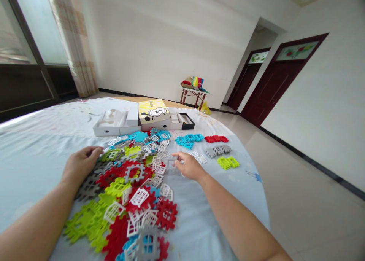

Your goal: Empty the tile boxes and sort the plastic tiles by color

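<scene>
A heap of plastic pieces in red, green, grey, blue and white covers the middle of the table. My left hand is at the heap's left edge, fingers pinched on a small white piece. To the right of the heap, my right hand has its index finger and thumb apart, near a faint, see-through white piece whose contact with the fingers is unclear. Beyond it lie separate groups of blue, red, grey, green and white pieces.
Behind the heap stand open white boxes, a yellow cartoon box and a black-edged box. A cloth covers the round table. Farther back, a small side table holds colourful items near the wall.
</scene>
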